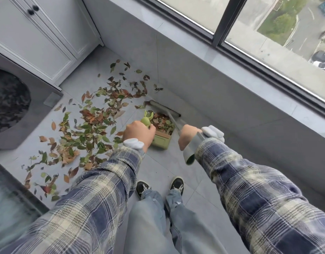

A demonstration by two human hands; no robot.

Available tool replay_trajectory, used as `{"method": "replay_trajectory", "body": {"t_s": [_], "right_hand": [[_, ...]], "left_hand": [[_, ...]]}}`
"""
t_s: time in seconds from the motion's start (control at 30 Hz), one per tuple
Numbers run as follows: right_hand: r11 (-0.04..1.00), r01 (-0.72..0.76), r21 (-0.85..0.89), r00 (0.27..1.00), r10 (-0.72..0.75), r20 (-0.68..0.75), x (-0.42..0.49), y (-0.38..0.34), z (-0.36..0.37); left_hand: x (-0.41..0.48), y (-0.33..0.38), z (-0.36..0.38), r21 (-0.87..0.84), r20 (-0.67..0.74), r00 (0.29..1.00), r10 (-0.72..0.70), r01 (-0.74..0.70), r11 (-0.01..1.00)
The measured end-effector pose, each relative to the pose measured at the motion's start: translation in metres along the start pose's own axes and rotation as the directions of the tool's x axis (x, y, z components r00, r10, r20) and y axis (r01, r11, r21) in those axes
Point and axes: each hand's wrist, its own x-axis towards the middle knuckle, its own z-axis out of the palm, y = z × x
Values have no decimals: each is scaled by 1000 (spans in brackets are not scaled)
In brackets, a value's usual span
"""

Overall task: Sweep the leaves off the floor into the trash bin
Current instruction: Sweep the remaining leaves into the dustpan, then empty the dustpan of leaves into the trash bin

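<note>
Several red, brown and green leaves [88, 125] lie scattered over the grey tiled floor on the left. My left hand [137, 133] grips the green handle of a green dustpan [160, 138], which stands on the floor and holds a heap of leaves [162, 121]. My right hand [188, 137] grips the grey broom handle [190, 154]. The broom's head [165, 108] lies just beyond the dustpan's mouth, against the foot of the wall. No trash bin is in view.
A grey tiled wall [213, 88] under a window runs along the right. White cabinet doors [40, 37] stand at the far left, with a dark round appliance door [9, 99] below them. A glass surface [11, 197] is at the lower left. My shoes [159, 186] stand behind the dustpan.
</note>
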Motion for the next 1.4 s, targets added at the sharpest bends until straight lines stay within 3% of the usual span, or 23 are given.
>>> {"method": "replay_trajectory", "body": {"t_s": [0.1, 0.23, 0.6, 0.93, 1.23, 1.4], "right_hand": [[986, -37, -161, 999, 39, 6, -10, 17, 7], [982, -47, -185, 998, 54, 38, -22, 25, -3], [999, -25, 29, 996, 28, -80, -117, 62, -45], [979, -34, 201, 976, 76, -203, -202, 67, -58], [920, -4, 392, 967, 103, -233, -258, 33, -18], [871, -28, 491, 937, 193, -291, -299, 12, 14]], "left_hand": [[-11, -3, 3, 13, 0, 1000, 16, -16, 1000], [-23, -11, 9, 47, 5, 1000, 10, -10, 999], [-64, -41, 4, -63, 6, 1000, -27, 27, 998], [-110, -33, -74, -161, -100, 995, 19, -35, 986], [-133, -33, -136, -73, -99, 974, 205, -213, 974], [-146, -51, -156, -65, -105, 943, 315, -322, 944]]}}
